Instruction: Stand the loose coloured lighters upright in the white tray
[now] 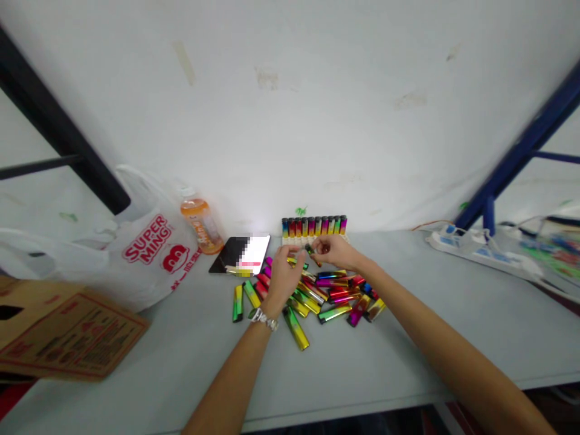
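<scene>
Ten lighters [314,227] stand upright in a row, side by side, in a white holder [317,240] at the back of the desk [385,374], near the wall [317,121]. Their metallic sleeves run through blue, red, gold, green and purple under dark tops.

Just in front of the holder, the right hand [336,249] pinches a dark-topped lighter [310,249] between its fingertips, the lighter tilted. The left hand [286,275] reaches in from the other side, fingers curved, close to a yellow-green lighter; I cannot tell whether it grips that one or merely rests by it. A silvery band [265,319] circles the left wrist.

Around and below both hands lies a loose pile [338,293] of more lighters, pointing every way, some overlapping. One green-and-yellow lighter [296,329] lies nearest the desk's front edge.

To the left of the pile is a black tablet [226,254] with a partly white screen. Beyond it come an orange bottle [199,220], a white bag [122,272] with red print and a brown box [77,338]. A white power strip [475,251] lies well off to the right.
</scene>
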`<state>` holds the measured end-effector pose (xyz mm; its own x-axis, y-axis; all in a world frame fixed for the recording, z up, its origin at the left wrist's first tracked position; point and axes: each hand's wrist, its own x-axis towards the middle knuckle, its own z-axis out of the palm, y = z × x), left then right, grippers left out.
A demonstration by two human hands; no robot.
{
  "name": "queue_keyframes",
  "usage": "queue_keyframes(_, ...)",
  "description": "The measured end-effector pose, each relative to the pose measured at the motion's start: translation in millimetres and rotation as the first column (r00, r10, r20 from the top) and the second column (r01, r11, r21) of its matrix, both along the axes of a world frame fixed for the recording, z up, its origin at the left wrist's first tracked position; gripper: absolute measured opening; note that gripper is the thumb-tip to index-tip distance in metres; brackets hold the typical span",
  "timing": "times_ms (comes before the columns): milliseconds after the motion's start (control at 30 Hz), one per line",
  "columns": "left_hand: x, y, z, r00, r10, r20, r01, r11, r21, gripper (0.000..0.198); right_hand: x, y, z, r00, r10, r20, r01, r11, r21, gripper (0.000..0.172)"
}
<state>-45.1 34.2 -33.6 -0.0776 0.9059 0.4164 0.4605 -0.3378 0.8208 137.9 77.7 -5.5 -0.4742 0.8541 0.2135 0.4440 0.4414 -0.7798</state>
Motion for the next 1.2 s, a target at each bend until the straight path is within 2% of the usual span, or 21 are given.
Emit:
queue_keyframes(133, 10.7, -8.2, 3.6, 0.981, -0.158, 0.114, 0.162, 0.986, -0.032, 0.033, -8.7, -24.7, -6.9, 0.965, -0.04, -0.259, 0.046, 0.999, 0.018, 0.018)
queue_keyframes(267, 23.1, -20.3, 9.3, 0.953, -0.279, 0.122, 0.286, 0.957, -0.05, 0.031, -17.1, -49.3, -15.1, 0.942, -0.136, -0.306, 0.157, 0.987, 0.045, 0.019)
queue_keyframes(467, 25.8, -24.9, 11.3, 0.954, -0.209, 0.215, 0.213, 0.977, 0.003, 0.034, -15.8, -59.0, -20.8, 0.922, -0.186, -0.341, 0.242, 0.962, 0.13, 0.021)
queue_keyframes(567, 24.1, -26.8, 13.6, 0.928, -0.197, 0.315, 0.224, 0.973, -0.051, 0.038, -13.0, -57.4, -20.2, 0.908, -0.208, -0.365, 0.282, 0.946, 0.161, 0.019)
queue_keyframes(700, 28.6, -30.0, 14.9, 0.887, -0.171, 0.428, 0.249, 0.959, -0.134, 0.052, -13.1, -59.1, -18.5, 0.918, -0.219, -0.33, 0.284, 0.945, 0.163, 0.024)
queue_keyframes(867, 35.8, -30.4, 15.0, 0.908, -0.152, 0.389, 0.234, 0.957, -0.172, 0.052, -14.4, -59.8, -21.3, 0.927, -0.219, -0.305, 0.275, 0.949, 0.154, 0.028)
queue_keyframes(1067, 35.1, -36.4, 29.3, 0.939, -0.156, 0.305, 0.206, 0.969, -0.139, 0.043, -14.9, -59.5, -23.5, 0.923, -0.212, -0.32, 0.261, 0.958, 0.121, 0.028)
queue_keyframes(1200, 34.7, -37.6, 31.4, 0.944, -0.158, 0.288, 0.205, 0.968, -0.142, 0.043, -15.6, -61.8, -20.3, 0.925, -0.201, -0.322, 0.252, 0.96, 0.125, 0.027)
